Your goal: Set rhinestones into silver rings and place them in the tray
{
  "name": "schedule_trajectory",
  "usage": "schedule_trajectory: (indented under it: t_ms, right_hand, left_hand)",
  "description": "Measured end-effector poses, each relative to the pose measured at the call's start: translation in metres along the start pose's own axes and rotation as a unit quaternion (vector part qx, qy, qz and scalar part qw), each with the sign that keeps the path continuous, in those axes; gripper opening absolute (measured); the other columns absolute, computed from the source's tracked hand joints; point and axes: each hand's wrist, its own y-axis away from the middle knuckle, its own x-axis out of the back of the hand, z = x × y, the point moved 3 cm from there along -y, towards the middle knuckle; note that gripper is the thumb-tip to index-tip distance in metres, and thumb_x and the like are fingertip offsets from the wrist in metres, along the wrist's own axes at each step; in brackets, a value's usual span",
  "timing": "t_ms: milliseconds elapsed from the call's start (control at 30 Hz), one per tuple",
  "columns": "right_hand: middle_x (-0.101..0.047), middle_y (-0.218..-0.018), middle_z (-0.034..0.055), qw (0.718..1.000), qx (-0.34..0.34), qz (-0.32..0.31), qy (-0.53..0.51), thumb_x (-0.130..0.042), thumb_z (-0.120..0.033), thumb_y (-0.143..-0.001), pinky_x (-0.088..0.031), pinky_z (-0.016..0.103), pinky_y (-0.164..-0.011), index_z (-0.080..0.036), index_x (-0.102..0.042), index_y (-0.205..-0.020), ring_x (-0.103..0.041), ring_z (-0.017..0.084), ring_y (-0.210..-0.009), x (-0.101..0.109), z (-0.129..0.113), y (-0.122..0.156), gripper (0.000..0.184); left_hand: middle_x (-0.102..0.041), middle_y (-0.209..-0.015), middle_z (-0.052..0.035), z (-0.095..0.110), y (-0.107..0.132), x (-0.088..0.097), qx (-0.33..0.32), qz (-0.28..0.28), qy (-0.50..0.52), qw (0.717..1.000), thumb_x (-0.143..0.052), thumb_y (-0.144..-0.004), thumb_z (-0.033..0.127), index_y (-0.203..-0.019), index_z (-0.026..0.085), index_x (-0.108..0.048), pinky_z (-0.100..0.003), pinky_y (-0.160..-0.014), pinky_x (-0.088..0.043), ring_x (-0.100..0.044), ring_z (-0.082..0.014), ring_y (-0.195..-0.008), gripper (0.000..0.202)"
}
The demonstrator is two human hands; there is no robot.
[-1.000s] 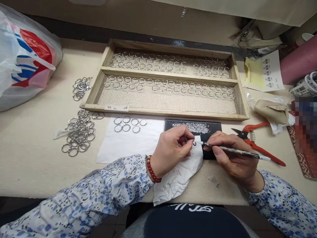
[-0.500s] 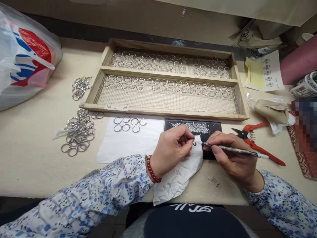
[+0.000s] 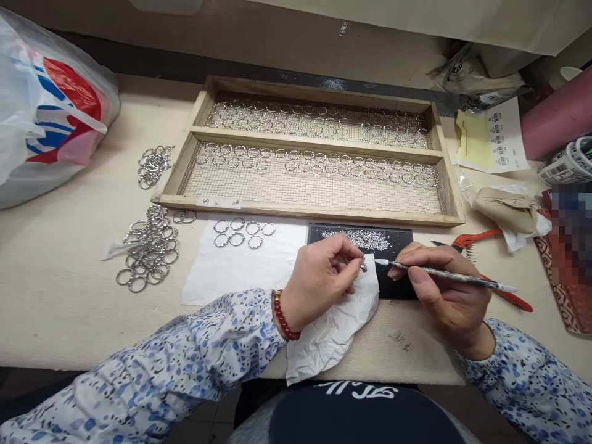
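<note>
My left hand (image 3: 326, 277) pinches a small metal ring (image 3: 364, 265), mostly hidden by the fingers, above a crumpled white tissue (image 3: 335, 336). In my right hand (image 3: 444, 293) is a thin pen-like stick (image 3: 456, 277) with a patterned shaft and a pale tip, held like a pencil. That tip points left at the ring, with a small gap between them. Beneath and behind both hands lies a black tray (image 3: 407, 240), bearing many tiny sparkling stones (image 3: 358, 238). Several finished-looking rings (image 3: 237, 238) rest in two rows on a white sheet (image 3: 250, 271) to the left.
Behind the hands stands a wooden mesh frame (image 3: 319, 214) holding rows of rings. Loose ring piles (image 3: 150, 246) lie at left, near a plastic bag (image 3: 55, 117). Red-handled pruning shears (image 3: 511, 300), a beige pouch (image 3: 504, 208) and a label sheet (image 3: 506, 135) are at right.
My right hand has moved right, drawing the stick's tip a little away from the ring. My left hand stays nearly in place, still pinching the ring.
</note>
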Motion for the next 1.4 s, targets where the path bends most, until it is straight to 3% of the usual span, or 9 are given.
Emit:
schedule_trajectory:
  t_ms: [267, 400, 933, 1133, 1400]
  right_hand:
    - [-0.063, -0.079, 0.0039, 1.0, 0.006, 0.021, 0.003, -0.056, -0.006, -0.086, -0.049, 0.035, -0.067, -0.017, -0.065, -0.098, -0.063, 0.018, -0.073, 0.001, -0.001, 0.001, 0.019]
    - [-0.064, -0.078, 0.0036, 1.0, 0.011, 0.016, 0.012, -0.056, -0.006, -0.086, -0.05, 0.035, -0.067, -0.018, -0.066, -0.098, -0.063, 0.018, -0.073, 0.001, -0.002, 0.001, 0.019]
    - [-0.065, -0.078, 0.0028, 1.0, 0.012, -0.001, 0.021, -0.056, -0.007, -0.087, -0.05, 0.033, -0.066, -0.019, -0.065, -0.099, -0.062, 0.017, -0.073, -0.002, 0.0, -0.001, 0.018]
    - [-0.065, -0.079, 0.0024, 1.0, 0.011, -0.006, 0.018, -0.056, -0.007, -0.087, -0.05, 0.033, -0.067, -0.018, -0.065, -0.099, -0.062, 0.017, -0.073, -0.001, 0.001, 0.0, 0.018]
    - [-0.063, -0.08, 0.0019, 1.0, 0.016, -0.003, 0.018, -0.055, -0.006, -0.088, -0.049, 0.031, -0.068, -0.018, -0.064, -0.098, -0.062, 0.015, -0.074, -0.001, -0.001, -0.001, 0.018]
  left_hand:
    - [-0.057, -0.043, 0.0048, 0.004, -0.005, 0.003, 0.127, -0.021, 0.099, 0.987, -0.063, -0.08, 0.013, -0.076, 0.014, -0.057, -0.014, -0.033, -0.045, -0.054, -0.0081, -0.034, 0.007]
    - [-0.057, -0.041, 0.0051, 0.005, -0.008, 0.005, 0.157, -0.023, 0.127, 0.979, -0.066, -0.077, 0.012, -0.074, 0.014, -0.056, -0.014, -0.032, -0.045, -0.053, -0.0075, -0.033, 0.01]
    - [-0.057, -0.043, 0.0054, 0.009, -0.013, 0.008, 0.191, -0.026, 0.151, 0.97, -0.066, -0.076, 0.009, -0.069, 0.012, -0.058, -0.012, -0.03, -0.042, -0.049, -0.005, -0.032, 0.011]
    - [-0.064, -0.056, 0.0014, 0.009, -0.013, 0.008, 0.193, -0.026, 0.143, 0.97, -0.065, -0.076, 0.007, -0.071, 0.01, -0.059, -0.013, -0.031, -0.043, -0.051, -0.0041, -0.034, 0.008]
    - [-0.063, -0.058, 0.0018, 0.011, -0.013, 0.009, 0.207, -0.043, 0.135, 0.968, -0.063, -0.079, 0.008, -0.071, 0.01, -0.059, -0.013, -0.031, -0.041, -0.049, -0.0032, -0.033, 0.009]
